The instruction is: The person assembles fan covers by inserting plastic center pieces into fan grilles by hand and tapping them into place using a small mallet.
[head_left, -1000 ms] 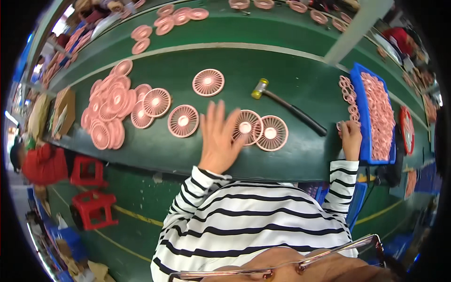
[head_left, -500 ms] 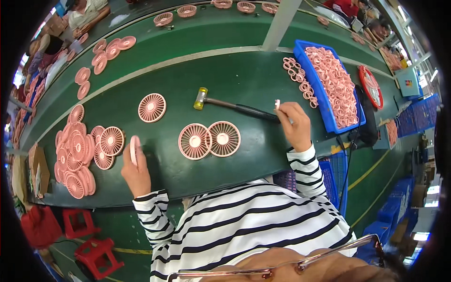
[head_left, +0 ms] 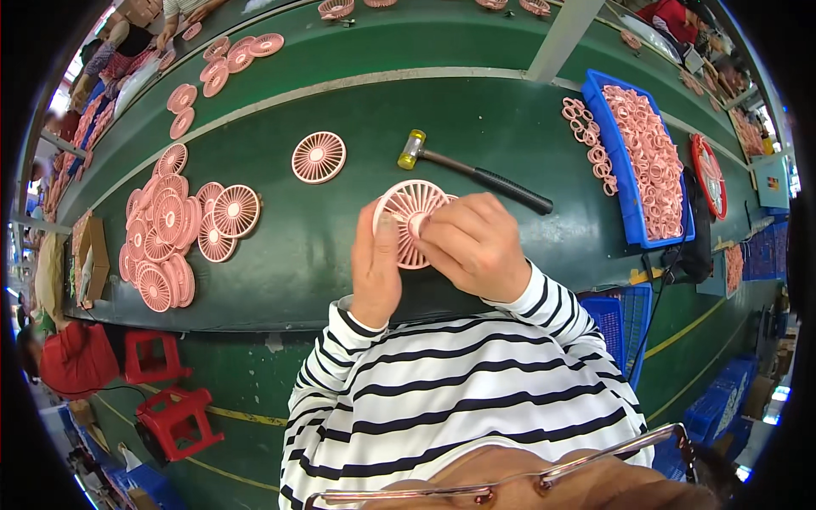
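In front of me my left hand (head_left: pixel 376 263) grips a round pink fan grille (head_left: pixel 406 197) by its left rim, with the grille tilted up off the table. My right hand (head_left: pixel 478 242) is closed at the grille's hub, its fingertips pinching a small pink ring (head_left: pixel 416 224) there. The hands cover most of the ring and whatever lies behind the grille. Beyond them, a mallet (head_left: pixel 484 177) with yellow faces and a black handle lies on the table. A single grille (head_left: pixel 319 157) rests flat to its left.
A pile of pink grilles (head_left: pixel 167 217) sits at the left of the green table (head_left: pixel 280 280). At the right, a blue bin (head_left: pixel 631 200) holds many pink rings, with loose rings (head_left: pixel 600 157) beside it. A green conveyor (head_left: pixel 408 47) carrying grilles runs behind; red stools (head_left: pixel 177 421) stand lower left.
Both hands have come together in front of me, the left bringing the grille from the left and the right bringing the small ring to its hub. The whole view has shifted.
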Demonstrator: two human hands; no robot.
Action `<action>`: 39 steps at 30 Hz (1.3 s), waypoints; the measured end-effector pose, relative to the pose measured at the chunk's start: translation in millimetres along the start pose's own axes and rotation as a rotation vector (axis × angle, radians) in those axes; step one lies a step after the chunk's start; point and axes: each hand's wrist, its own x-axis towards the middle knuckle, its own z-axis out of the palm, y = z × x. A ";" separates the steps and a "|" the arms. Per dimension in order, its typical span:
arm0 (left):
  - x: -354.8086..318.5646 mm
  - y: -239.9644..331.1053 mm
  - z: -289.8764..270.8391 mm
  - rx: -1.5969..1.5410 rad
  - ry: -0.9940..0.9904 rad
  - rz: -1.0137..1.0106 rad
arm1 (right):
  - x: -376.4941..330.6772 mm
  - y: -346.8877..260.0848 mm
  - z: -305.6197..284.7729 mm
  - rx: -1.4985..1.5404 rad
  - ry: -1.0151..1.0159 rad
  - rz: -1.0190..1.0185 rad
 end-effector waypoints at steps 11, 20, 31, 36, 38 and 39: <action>-9.9 -45.5 -2.3 0.104 0.009 0.105 | -16.5 -6.2 24.7 -0.085 -0.162 0.296; -4.2 0.8 -10.6 -0.419 -0.212 -0.201 | -10.6 0.1 -1.0 -0.130 -0.159 0.045; -6.4 -8.3 -27.9 0.347 0.043 0.229 | -36.7 67.3 -44.4 0.178 -0.136 0.753; 4.9 -24.0 -56.5 0.707 0.189 0.307 | -83.5 192.1 -103.3 -0.927 -0.081 0.928; 7.2 -26.0 -63.4 1.026 -0.008 0.227 | -92.1 215.2 -109.1 -1.155 -0.164 0.946; 6.8 -32.6 -66.5 1.262 -0.104 0.249 | -96.5 222.5 -112.5 -1.152 -0.180 0.947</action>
